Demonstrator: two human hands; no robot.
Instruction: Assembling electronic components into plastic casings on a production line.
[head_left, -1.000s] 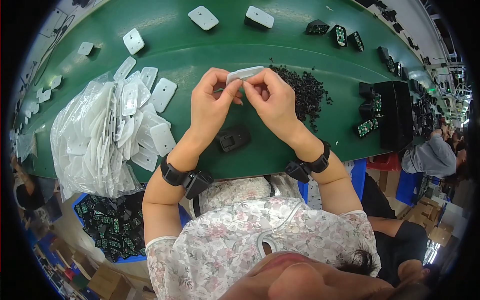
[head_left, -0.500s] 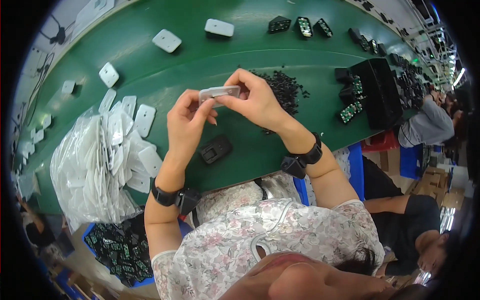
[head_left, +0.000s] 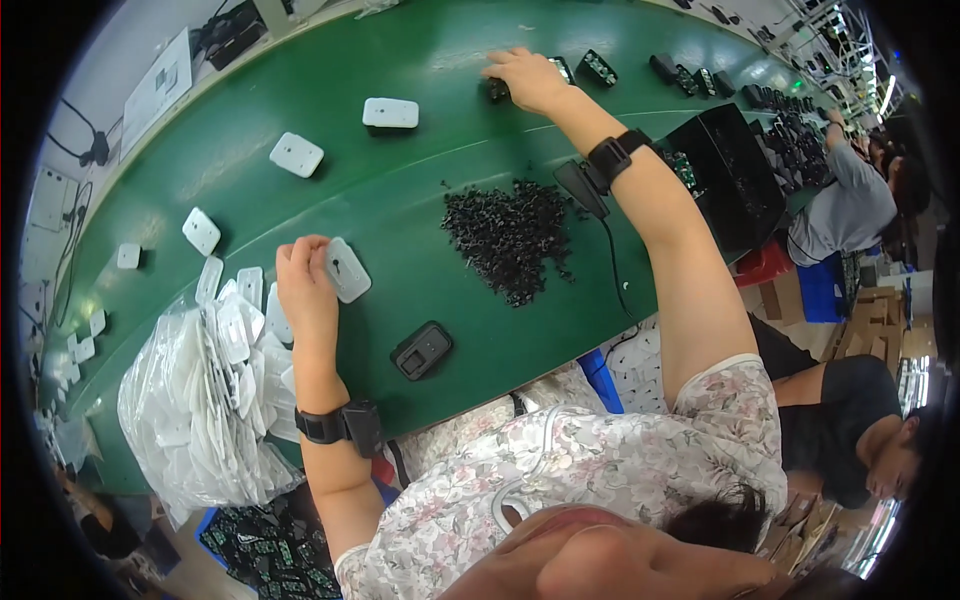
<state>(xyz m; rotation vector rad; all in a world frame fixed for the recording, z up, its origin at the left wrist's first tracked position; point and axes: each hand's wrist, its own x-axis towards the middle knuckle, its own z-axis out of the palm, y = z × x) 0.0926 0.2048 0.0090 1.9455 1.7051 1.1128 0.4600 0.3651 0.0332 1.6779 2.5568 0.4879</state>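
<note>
My left hand [head_left: 308, 284] is closed on the edge of a translucent white plastic cover [head_left: 347, 272], held low over the green table beside a heap of similar covers. My right arm is stretched to the far side. There my right hand [head_left: 532, 80] grips a small black housing [head_left: 498, 91] from above, its fingers hiding most of it. Just right of that hand are another housing, partly covered, and a black housing with a green circuit board [head_left: 597, 68]. A black rectangular device [head_left: 421, 350] with a recess lies near the front edge.
A pile of small black parts [head_left: 510, 235] lies mid-table. White covers in a clear bag [head_left: 190, 400] spill out at left. Several white pieces, one a white block [head_left: 391, 113], line the far side. A black box [head_left: 725, 170] stands at right. Co-workers sit beyond it.
My hands have moved apart. The left carried the white cover left and down toward the table; the right let go of it, reached to the far side and took hold of a black housing.
</note>
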